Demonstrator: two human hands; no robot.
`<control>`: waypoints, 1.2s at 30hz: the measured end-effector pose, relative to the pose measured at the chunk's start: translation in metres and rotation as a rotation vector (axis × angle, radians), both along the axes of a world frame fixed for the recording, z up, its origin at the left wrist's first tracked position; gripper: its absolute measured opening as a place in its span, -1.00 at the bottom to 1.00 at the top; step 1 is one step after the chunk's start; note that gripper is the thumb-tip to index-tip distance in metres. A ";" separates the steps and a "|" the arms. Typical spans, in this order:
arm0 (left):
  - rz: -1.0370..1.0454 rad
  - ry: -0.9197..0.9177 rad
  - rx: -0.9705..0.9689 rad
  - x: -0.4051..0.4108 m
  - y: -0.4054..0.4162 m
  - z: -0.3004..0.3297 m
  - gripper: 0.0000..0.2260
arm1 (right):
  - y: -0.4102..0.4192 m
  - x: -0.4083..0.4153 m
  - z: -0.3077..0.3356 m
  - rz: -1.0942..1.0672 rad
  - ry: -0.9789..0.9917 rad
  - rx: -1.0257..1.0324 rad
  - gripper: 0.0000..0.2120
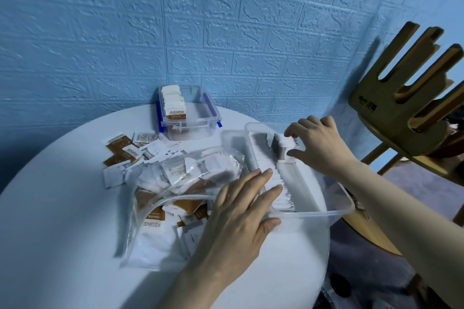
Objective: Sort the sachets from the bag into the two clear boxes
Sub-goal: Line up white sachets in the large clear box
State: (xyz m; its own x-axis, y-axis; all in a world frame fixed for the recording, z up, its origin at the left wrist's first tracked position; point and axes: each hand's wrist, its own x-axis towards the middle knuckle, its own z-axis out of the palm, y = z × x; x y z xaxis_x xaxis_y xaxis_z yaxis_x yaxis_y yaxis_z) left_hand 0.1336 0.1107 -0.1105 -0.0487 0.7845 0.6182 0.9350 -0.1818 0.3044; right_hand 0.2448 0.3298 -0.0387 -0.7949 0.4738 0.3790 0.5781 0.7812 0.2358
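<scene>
- Clear plastic makes up the near box (326,213), which sits at the right edge of the round white counter (62,221) and partly overhangs it.
- Inside it, a row of white sachets (281,183) stands on edge along the left side.
- The right hand (319,145) reaches in at the far end, thumb and fingers curled round a small bunch of sachets (286,145), holding them upright in the row.
- The left hand (241,211) lies over the box's near left wall, fingers fairly straight and together, their tips touching the tops of the standing sachets, thumb pressed against the front rim.
- Just left of this box lies the clear bag (160,208), mouth open toward the person, still holding many white and brown sachets.
- Loose sachets (125,153) are scattered on the counter beyond the bag.
- The far box (198,118), clear with blue clips, stands near the wall with a row of brown-and-white sachets (174,105) upright along its left side.
- A wooden chair (406,98) stands to the right, before the blue embossed wall (226,20).
</scene>
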 end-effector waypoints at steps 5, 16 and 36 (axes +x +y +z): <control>0.046 0.076 0.061 -0.002 -0.047 0.010 -0.78 | -0.074 0.020 0.007 0.123 0.194 -0.115 -0.69; 0.257 0.167 -0.058 -0.042 -0.114 -0.031 -0.74 | -0.195 0.009 -0.065 0.330 0.406 -0.555 -0.86; 0.262 0.027 -0.017 -0.040 -0.117 -0.041 -0.76 | -0.209 -0.030 -0.097 -0.038 0.792 -1.093 -0.81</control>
State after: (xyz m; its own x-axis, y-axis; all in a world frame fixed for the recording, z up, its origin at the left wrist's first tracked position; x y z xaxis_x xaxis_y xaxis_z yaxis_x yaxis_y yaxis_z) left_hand 0.0936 -0.0060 -0.1510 -0.2351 0.7573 0.6093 0.9574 0.0723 0.2796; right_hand 0.2149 0.1203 -0.1359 -0.5199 0.8421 0.1436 0.2936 0.3340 -0.8957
